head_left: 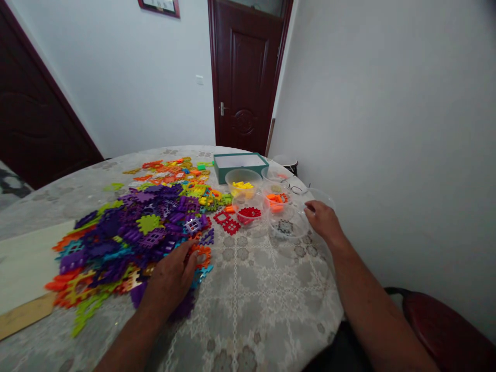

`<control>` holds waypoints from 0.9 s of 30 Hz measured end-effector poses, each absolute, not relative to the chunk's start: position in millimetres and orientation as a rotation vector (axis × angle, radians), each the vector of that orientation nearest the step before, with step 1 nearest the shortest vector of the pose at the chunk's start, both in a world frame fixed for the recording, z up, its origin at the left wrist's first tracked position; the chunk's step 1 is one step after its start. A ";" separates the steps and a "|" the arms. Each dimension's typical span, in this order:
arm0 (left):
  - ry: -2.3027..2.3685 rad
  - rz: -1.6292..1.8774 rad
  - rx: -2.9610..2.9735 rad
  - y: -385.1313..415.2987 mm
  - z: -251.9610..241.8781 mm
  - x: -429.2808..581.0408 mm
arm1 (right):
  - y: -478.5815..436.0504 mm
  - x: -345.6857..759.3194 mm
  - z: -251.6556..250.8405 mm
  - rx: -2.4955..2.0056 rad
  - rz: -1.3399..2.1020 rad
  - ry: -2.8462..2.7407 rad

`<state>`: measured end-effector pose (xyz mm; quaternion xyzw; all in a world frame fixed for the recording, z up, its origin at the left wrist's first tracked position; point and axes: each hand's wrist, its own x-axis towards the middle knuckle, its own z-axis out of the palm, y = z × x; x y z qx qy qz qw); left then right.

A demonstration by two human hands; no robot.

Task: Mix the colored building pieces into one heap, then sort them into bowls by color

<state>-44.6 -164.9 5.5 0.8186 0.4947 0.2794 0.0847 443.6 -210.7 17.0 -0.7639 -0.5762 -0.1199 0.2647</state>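
Note:
A big heap of flat plastic interlocking pieces (132, 232), mostly purple with orange, green and yellow, covers the left half of the round table (251, 299). My left hand (172, 279) rests palm down on the heap's near edge, fingers spread over orange and purple pieces. My right hand (323, 219) touches the rim of an empty clear plastic bowl (289, 227) at the table's right edge, fingers curled on it. Beside it stand clear bowls with red pieces (249, 214), orange pieces (276, 200) and yellow pieces (243, 185).
A green-sided box (240, 164) sits behind the bowls. A pale wooden board (27, 268) lies at the left. Two red lattice pieces (227, 222) lie loose on the lace cloth. A dark red chair (437, 320) is at lower right; a wall is close on the right.

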 end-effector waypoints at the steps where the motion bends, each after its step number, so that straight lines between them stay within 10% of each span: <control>1: 1.468 0.837 2.439 -165.0 5.1 -44.2 | -209.8 443.1 15.1 -2.060 -0.333 -1.587; 18: 1.438 0.831 2.421 -167.9 0.7 -40.7 | -208.7 442.6 20.2 -1.748 -0.376 -1.733; 27: 1.404 0.791 2.405 -170.6 -2.1 -39.4 | -297.6 448.0 -39.9 -1.873 -0.630 -0.579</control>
